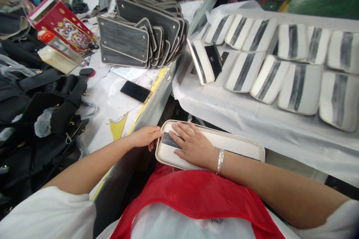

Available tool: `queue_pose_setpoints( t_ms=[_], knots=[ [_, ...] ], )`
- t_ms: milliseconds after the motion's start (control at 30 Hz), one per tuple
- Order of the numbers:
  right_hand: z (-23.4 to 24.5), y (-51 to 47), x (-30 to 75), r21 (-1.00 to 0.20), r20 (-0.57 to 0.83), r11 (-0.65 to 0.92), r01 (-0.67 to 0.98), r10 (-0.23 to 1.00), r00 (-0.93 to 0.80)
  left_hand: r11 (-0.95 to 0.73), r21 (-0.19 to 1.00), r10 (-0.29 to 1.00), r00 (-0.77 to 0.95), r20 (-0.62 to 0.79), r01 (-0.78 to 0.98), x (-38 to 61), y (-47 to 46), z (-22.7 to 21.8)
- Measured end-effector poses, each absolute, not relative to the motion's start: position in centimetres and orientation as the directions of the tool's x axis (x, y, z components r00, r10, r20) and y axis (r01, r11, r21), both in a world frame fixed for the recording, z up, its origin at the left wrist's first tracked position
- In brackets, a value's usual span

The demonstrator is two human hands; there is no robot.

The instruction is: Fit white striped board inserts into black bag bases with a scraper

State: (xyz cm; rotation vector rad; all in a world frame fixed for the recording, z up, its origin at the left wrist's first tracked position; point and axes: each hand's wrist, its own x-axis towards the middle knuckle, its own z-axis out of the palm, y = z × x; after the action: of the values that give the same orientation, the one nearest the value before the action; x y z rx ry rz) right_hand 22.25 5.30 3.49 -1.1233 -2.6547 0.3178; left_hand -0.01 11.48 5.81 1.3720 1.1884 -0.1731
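A long white panel [230, 139] with rounded corners, a raised cream rim and a dark stripe lies across my lap, over the red apron [193, 190]. My right hand [193, 143] rests flat on it with the fingers spread, covering part of the stripe. At the panel's left end my left hand [147, 137] grips the rim, thumb on top and fingers curled below, partly hidden. A bracelet [220, 160] circles my right wrist.
On the left table stand a pile of dark panels [125, 39], a phone [135, 92], a red box [63, 26] and black bags [56, 104]. Several white striped panels [300, 87] lie on the covered right table, beside a tilted white piece [200, 61].
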Motion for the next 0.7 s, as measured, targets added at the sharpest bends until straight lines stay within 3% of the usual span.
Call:
queue_pose_setpoints(
  t_ms=[300, 700],
  knots=[
    [3.5, 5.1, 22.4, -0.297, 0.165, 0.678, 0.672, 0.73, -0.663, 0.022, 0.659, 0.739, 0.432, -0.518, 0.752, 0.4, 9.9, 5.9],
    [3.3, 4.9, 22.4, -0.27, 0.187, 0.686, 0.675, 0.725, -0.663, 0.128, 0.773, 0.778, 0.421, -0.466, 0.621, 0.2, 9.3, 5.2]
  ],
)
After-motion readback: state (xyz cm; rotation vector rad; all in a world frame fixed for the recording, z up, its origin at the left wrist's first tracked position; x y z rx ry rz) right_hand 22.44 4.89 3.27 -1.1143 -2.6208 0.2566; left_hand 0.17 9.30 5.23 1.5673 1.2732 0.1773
